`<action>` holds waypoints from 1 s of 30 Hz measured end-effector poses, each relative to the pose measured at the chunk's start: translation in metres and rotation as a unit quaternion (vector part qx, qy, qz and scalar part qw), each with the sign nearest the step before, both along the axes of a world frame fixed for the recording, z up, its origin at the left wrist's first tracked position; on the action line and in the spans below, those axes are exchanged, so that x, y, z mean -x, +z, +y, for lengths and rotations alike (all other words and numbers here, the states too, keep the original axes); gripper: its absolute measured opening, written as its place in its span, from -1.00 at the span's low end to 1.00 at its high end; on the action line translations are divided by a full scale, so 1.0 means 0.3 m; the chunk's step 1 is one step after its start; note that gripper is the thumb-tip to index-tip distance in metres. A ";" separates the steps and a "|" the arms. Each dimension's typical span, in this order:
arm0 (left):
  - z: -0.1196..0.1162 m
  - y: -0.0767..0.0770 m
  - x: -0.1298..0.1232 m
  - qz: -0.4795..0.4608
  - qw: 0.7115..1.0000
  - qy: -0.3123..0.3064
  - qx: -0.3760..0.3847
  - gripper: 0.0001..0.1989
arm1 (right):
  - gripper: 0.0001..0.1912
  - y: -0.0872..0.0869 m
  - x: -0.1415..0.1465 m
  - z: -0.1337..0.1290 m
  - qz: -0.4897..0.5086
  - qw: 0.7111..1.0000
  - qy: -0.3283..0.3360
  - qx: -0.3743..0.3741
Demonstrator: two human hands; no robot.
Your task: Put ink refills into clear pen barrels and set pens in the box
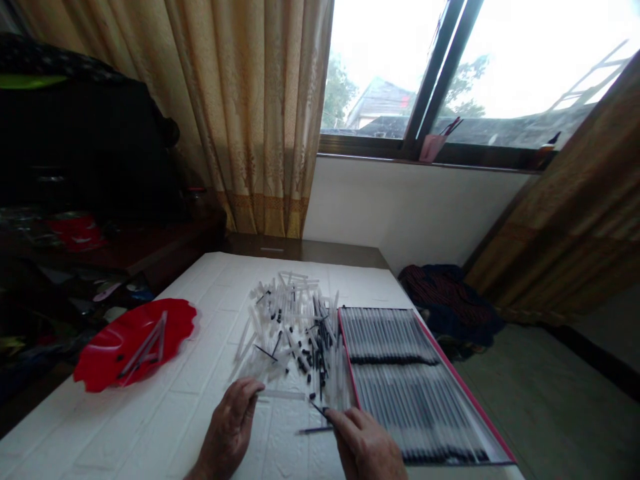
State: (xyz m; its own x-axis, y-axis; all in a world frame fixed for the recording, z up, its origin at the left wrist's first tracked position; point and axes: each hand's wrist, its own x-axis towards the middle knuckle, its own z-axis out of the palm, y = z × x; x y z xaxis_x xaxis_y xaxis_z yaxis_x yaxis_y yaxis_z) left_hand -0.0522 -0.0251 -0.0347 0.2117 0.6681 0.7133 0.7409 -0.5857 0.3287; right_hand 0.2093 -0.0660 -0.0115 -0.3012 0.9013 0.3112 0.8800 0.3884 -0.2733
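Left hand (230,427): my fingers half curled just beside a clear tube (280,395), can't tell if they grip it
Right hand (363,443): fingers closing at a black rod (318,408), grip too unclear to tell
Done: tray (465,393) holds two packed rows of tubes
Left: loose heap (295,327) of tubes and black pieces on the table (85,440)
Nearby: red plate (100,360) with a few tubes
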 end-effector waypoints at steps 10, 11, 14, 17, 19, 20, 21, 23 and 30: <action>-0.011 0.037 -0.016 0.062 0.997 -0.037 -0.026 -0.82 | -0.74 0.099 -0.004 0.042 -0.008 0.997 0.009 0.070; -0.014 0.044 -0.024 0.078 0.996 -0.044 -0.027 -0.82 | -0.75 0.113 -0.003 0.052 0.020 0.996 0.012 0.091; -0.023 0.065 -0.056 0.108 0.993 -0.054 -0.016 -0.81 | -0.76 0.159 0.016 0.081 0.105 0.986 0.032 0.126; -0.030 0.070 -0.082 0.098 0.994 -0.051 0.005 -0.78 | -0.82 0.215 0.056 0.112 0.145 0.981 0.048 0.118; -0.033 0.060 -0.089 0.067 0.996 -0.057 0.033 -0.77 | -0.80 0.254 0.085 0.133 0.174 0.977 0.053 0.111; -0.034 0.052 -0.089 0.045 0.996 -0.058 0.045 -0.77 | -0.78 0.273 0.098 0.144 0.191 0.974 0.051 0.111; -0.035 0.044 -0.089 0.022 0.997 -0.056 0.053 -0.77 | -0.75 0.288 0.109 0.154 0.206 0.971 0.047 0.113; -0.035 0.027 -0.087 -0.017 0.997 -0.051 0.059 -0.78 | -0.67 0.311 0.126 0.172 0.226 0.966 0.037 0.121; -0.033 -0.017 -0.107 -0.187 0.968 -0.052 0.159 -0.74 | -0.49 0.269 0.119 0.244 0.374 0.915 0.043 0.147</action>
